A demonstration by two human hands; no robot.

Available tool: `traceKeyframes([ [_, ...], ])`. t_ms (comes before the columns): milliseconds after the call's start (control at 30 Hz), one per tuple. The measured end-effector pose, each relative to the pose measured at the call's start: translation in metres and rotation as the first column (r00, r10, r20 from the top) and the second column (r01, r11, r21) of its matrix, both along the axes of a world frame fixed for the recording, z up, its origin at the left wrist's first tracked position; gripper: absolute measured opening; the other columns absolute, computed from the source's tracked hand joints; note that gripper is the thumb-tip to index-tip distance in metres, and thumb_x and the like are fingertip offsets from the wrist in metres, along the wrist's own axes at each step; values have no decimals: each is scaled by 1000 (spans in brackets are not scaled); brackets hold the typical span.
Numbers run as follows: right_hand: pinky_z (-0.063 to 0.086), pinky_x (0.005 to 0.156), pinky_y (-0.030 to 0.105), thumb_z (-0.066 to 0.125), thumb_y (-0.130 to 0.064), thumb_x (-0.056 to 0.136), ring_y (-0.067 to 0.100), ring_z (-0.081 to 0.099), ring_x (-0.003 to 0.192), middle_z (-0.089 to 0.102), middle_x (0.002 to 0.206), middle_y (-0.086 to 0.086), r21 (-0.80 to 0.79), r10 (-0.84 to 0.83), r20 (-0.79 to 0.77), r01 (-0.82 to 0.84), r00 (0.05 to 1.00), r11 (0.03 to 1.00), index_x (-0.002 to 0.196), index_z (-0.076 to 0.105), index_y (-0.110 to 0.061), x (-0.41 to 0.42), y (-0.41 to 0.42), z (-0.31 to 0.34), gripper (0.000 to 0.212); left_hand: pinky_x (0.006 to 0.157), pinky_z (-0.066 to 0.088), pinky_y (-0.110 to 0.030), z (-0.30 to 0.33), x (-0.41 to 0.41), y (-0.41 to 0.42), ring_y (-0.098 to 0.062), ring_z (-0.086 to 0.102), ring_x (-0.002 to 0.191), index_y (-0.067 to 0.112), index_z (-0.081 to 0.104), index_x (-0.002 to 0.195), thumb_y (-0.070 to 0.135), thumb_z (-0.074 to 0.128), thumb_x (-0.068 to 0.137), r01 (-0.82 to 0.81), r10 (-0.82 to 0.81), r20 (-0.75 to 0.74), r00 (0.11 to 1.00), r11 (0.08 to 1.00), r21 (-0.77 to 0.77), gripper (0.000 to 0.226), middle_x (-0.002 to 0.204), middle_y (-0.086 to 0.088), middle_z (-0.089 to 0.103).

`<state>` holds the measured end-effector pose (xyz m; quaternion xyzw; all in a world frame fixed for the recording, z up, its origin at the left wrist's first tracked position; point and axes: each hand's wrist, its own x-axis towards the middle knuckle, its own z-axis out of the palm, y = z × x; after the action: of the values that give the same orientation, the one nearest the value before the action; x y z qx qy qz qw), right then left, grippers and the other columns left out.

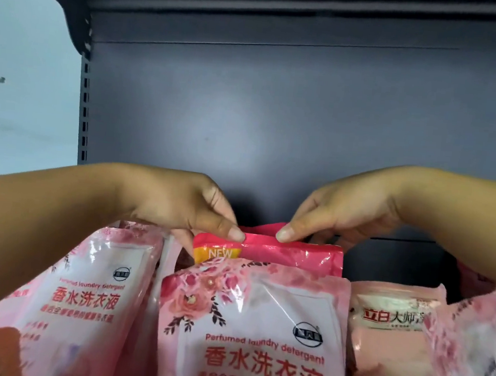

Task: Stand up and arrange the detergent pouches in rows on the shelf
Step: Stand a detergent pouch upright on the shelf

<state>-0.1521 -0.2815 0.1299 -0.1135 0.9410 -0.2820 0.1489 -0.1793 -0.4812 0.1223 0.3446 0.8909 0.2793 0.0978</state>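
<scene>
Against the dark grey metal shelf back panel point(277, 115), both hands, left hand point(179, 203) and right hand point(343, 211), pinch the glossy red plastic pouch point(289, 253) behind pale pink floral detergent pouches point(252, 332); a pale wall point(25, 78) lies left.

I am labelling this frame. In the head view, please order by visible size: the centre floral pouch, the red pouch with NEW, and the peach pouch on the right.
1. Centre floral pouch, nearest the camera.
2. Peach pouch, partly covered.
3. Red pouch, only its top strip shows, pinched by both hands, left and right.
</scene>
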Motion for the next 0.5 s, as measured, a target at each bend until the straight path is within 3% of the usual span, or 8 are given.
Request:
traceKeyframes([
  [100, 50, 87, 33, 60, -37, 71, 20, 63, 86, 70, 81, 1, -32, -33, -11, 33, 999, 999, 89, 66, -13, -2, -1, 0, 31, 52, 46, -11, 2, -7, 6, -1, 60, 50, 16, 69, 67, 19, 62, 80, 28, -27, -46, 999, 999, 21, 15, 56, 5, 66],
  [200, 52, 80, 31, 61, -38, 69, 15, 64, 73, 70, 73, -1, -121, -76, -31, 72, 997, 990, 85, 66, -15, -3, 3, 2, 29, 51, 46, -10, 9, -13, 14, 2, 58, 50, 14, 68, 71, 19, 61, 81, 39, -30, -137, 990, 997, 64, 13, 54, 8, 64],
  [333, 55, 77, 32, 63, -29, 77, 13, 66, 66, 70, 74, -1, -277, -140, -151, 94, 979, 956, 86, 65, -15, -3, 14, 12, 17, 57, 50, -12, 40, -20, 15, -2, 58, 54, 10, 69, 74, 27, 63, 66, 66, -5, -242, 970, 967, 245, 20, 61, 4, 66],
  [433, 58, 72, 31, 64, -31, 65, 14, 69, 68, 72, 82, 2, -556, -146, -194, 14, 970, 831, 102, 61, -16, -3, 25, 26, 39, 61, 54, -14, 69, -21, 16, -4, 61, 55, 10, 68, 73, 26, 63, 65, 71, 58, -289, 955, 906, 417, 18, 62, 3, 69],
  [500, 57, 73, 33, 62, -34, 61, 14, 70, 72, 73, 84, 1, -698, -140, -237, -69, 961, 713, 99, 60, -19, 0, 29, 31, 41, 55, 53, -13, 87, -21, 19, -2, 59, 50, 12, 67, 71, 21, 63, 73, 90, 117, -345, 931, 844, 529, 10, 57, 5, 67],
])
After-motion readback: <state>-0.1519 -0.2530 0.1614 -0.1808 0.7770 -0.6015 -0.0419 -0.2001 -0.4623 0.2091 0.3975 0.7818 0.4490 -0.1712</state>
